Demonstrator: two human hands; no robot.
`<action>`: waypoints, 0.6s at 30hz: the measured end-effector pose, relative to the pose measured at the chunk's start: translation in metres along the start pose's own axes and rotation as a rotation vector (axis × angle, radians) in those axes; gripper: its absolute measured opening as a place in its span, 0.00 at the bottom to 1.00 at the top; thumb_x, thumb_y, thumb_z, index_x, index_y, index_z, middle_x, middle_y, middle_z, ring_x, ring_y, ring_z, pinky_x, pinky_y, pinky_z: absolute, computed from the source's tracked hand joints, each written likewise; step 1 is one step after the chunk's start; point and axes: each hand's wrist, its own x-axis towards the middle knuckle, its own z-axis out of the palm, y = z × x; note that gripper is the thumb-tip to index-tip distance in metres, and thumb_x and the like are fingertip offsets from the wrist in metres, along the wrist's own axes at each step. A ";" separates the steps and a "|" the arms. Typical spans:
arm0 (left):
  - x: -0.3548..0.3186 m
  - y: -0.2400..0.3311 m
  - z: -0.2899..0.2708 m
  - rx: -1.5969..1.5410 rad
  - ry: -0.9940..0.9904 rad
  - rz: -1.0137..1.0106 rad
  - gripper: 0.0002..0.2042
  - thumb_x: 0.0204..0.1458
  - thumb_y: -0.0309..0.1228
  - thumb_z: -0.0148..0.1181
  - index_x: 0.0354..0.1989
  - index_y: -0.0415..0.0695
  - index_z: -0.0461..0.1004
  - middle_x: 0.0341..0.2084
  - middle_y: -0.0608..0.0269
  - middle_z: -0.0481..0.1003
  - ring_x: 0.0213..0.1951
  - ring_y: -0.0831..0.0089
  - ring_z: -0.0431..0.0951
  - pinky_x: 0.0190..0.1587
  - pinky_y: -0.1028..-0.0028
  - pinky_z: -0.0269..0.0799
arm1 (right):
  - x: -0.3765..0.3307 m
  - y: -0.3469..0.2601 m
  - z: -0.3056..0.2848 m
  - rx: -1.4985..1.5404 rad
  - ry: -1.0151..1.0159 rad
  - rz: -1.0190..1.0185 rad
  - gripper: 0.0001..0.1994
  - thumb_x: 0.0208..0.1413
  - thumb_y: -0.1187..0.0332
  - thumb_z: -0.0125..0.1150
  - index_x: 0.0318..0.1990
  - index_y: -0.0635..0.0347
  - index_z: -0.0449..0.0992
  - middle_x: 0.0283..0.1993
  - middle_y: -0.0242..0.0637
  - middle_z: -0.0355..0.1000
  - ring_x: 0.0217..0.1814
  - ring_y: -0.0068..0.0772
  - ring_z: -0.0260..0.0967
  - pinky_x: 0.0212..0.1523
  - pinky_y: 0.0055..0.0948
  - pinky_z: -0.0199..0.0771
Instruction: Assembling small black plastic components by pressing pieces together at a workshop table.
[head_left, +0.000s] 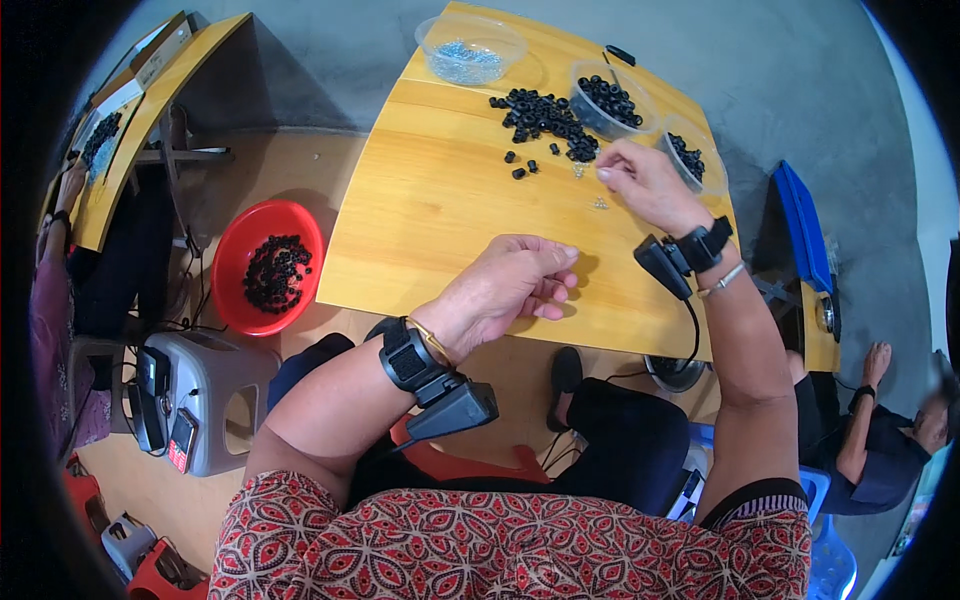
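Note:
My left hand point(522, 284) is over the near part of the wooden table, fingers curled loosely and thumb against them. Whatever lies inside it, if anything, is hidden. My right hand point(645, 186) reaches farther in on the right with thumb and forefinger drawn together; I cannot make out anything between them. Just left of its fingertips are small shiny pieces point(579, 171), and more small metal pieces point(600, 204) lie below them. A pile of small black ring-like parts point(540, 118) spreads beyond, with a few loose black parts point(519, 174) at its near side.
Clear plastic bowls hold shiny small pieces point(466, 60) and black parts point(606, 100); another bowl point(688, 160) stands right of my hand. A red basin point(225, 265) with black parts is on the floor at left, by a grey stool point(215, 385). Other people sit at both sides.

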 end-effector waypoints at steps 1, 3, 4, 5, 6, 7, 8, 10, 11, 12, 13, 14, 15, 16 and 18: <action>-0.001 0.001 -0.003 -0.004 -0.001 0.003 0.10 0.51 0.35 0.51 0.36 0.41 0.68 0.25 0.67 0.69 0.26 0.81 0.68 0.28 0.81 0.69 | 0.008 -0.007 0.004 -0.024 -0.021 -0.016 0.06 0.48 0.73 0.52 0.32 0.66 0.67 0.24 0.31 0.64 0.26 0.18 0.60 0.29 0.19 0.62; -0.003 0.004 -0.009 -0.017 -0.003 0.009 0.10 0.51 0.35 0.51 0.36 0.41 0.68 0.25 0.67 0.69 0.26 0.80 0.68 0.28 0.80 0.69 | 0.023 -0.015 0.007 -0.078 -0.057 -0.048 0.06 0.47 0.73 0.52 0.32 0.66 0.67 0.24 0.32 0.64 0.25 0.19 0.60 0.28 0.20 0.62; -0.005 0.006 -0.011 -0.026 -0.003 0.013 0.10 0.51 0.35 0.51 0.36 0.41 0.68 0.25 0.66 0.69 0.26 0.80 0.68 0.29 0.80 0.69 | 0.031 -0.009 0.006 -0.144 -0.025 -0.077 0.06 0.46 0.73 0.53 0.32 0.66 0.67 0.24 0.33 0.64 0.25 0.21 0.59 0.29 0.22 0.62; -0.007 0.008 -0.013 -0.034 -0.003 0.016 0.11 0.51 0.35 0.51 0.36 0.40 0.68 0.25 0.66 0.69 0.26 0.80 0.69 0.29 0.80 0.69 | 0.037 -0.001 0.004 -0.173 0.001 -0.042 0.07 0.46 0.72 0.53 0.32 0.66 0.67 0.26 0.36 0.66 0.27 0.26 0.62 0.30 0.25 0.63; -0.008 0.010 -0.018 -0.064 0.014 0.036 0.11 0.51 0.35 0.51 0.37 0.40 0.67 0.26 0.65 0.69 0.26 0.79 0.69 0.29 0.79 0.69 | 0.044 0.002 0.001 -0.198 0.028 -0.012 0.08 0.46 0.71 0.53 0.32 0.66 0.68 0.27 0.40 0.67 0.29 0.32 0.64 0.32 0.27 0.64; -0.009 0.011 -0.023 -0.093 0.031 0.056 0.12 0.51 0.35 0.51 0.38 0.40 0.66 0.26 0.64 0.69 0.26 0.78 0.69 0.29 0.78 0.70 | 0.049 0.005 -0.002 -0.207 0.025 0.002 0.08 0.46 0.71 0.53 0.33 0.65 0.68 0.29 0.41 0.68 0.31 0.34 0.65 0.34 0.28 0.65; -0.010 0.012 -0.027 -0.122 0.047 0.076 0.12 0.51 0.35 0.51 0.39 0.40 0.65 0.26 0.63 0.69 0.26 0.77 0.69 0.29 0.78 0.70 | 0.055 0.007 -0.004 -0.215 0.022 0.015 0.09 0.46 0.70 0.53 0.34 0.65 0.68 0.30 0.42 0.68 0.32 0.35 0.65 0.35 0.29 0.65; -0.012 0.017 -0.028 -0.168 0.088 0.087 0.13 0.51 0.35 0.50 0.42 0.41 0.62 0.27 0.61 0.68 0.27 0.75 0.69 0.30 0.77 0.70 | 0.065 0.006 -0.008 -0.215 0.002 0.006 0.09 0.46 0.70 0.53 0.35 0.65 0.68 0.32 0.43 0.69 0.35 0.37 0.66 0.37 0.30 0.65; -0.013 0.019 -0.029 -0.190 0.108 0.092 0.14 0.51 0.34 0.50 0.43 0.41 0.61 0.28 0.60 0.68 0.27 0.75 0.69 0.30 0.76 0.70 | 0.070 0.005 -0.009 -0.207 -0.013 -0.019 0.09 0.46 0.70 0.53 0.35 0.65 0.68 0.32 0.43 0.69 0.35 0.37 0.66 0.37 0.29 0.65; -0.013 0.019 -0.030 -0.211 0.104 0.091 0.15 0.51 0.34 0.50 0.44 0.42 0.60 0.28 0.60 0.68 0.27 0.74 0.69 0.31 0.76 0.70 | 0.076 0.002 -0.007 -0.227 -0.001 -0.032 0.10 0.46 0.69 0.54 0.35 0.65 0.68 0.32 0.43 0.69 0.34 0.38 0.66 0.37 0.30 0.66; -0.013 0.019 -0.031 -0.231 0.100 0.091 0.15 0.51 0.34 0.50 0.45 0.42 0.59 0.29 0.59 0.68 0.28 0.74 0.69 0.31 0.75 0.70 | 0.081 0.000 -0.010 -0.262 0.039 -0.039 0.11 0.46 0.69 0.54 0.36 0.65 0.68 0.32 0.44 0.69 0.34 0.39 0.67 0.37 0.30 0.66; -0.013 0.019 -0.032 -0.251 0.095 0.089 0.15 0.52 0.34 0.49 0.46 0.43 0.58 0.29 0.58 0.68 0.28 0.73 0.70 0.31 0.75 0.70 | 0.087 -0.002 -0.014 -0.297 0.079 -0.045 0.12 0.46 0.68 0.54 0.37 0.66 0.68 0.33 0.44 0.69 0.34 0.39 0.67 0.37 0.31 0.66; -0.013 0.019 -0.032 -0.273 0.086 0.084 0.15 0.52 0.34 0.49 0.45 0.43 0.59 0.29 0.58 0.68 0.28 0.73 0.70 0.31 0.75 0.70 | 0.091 0.000 -0.018 -0.330 0.118 -0.046 0.13 0.45 0.67 0.54 0.37 0.66 0.67 0.33 0.44 0.69 0.35 0.40 0.67 0.37 0.31 0.66; -0.013 0.019 -0.032 -0.297 0.077 0.079 0.14 0.52 0.34 0.49 0.45 0.43 0.59 0.29 0.58 0.68 0.28 0.73 0.70 0.31 0.75 0.70 | 0.096 0.008 -0.027 -0.317 0.176 -0.023 0.15 0.46 0.65 0.54 0.37 0.67 0.68 0.34 0.46 0.69 0.36 0.41 0.67 0.37 0.31 0.66; -0.014 0.019 -0.034 -0.324 0.050 0.073 0.13 0.52 0.34 0.49 0.44 0.43 0.61 0.30 0.59 0.68 0.29 0.73 0.70 0.32 0.74 0.70 | 0.103 0.023 -0.044 -0.289 0.274 0.037 0.17 0.46 0.62 0.54 0.37 0.68 0.69 0.35 0.49 0.69 0.37 0.43 0.67 0.38 0.32 0.66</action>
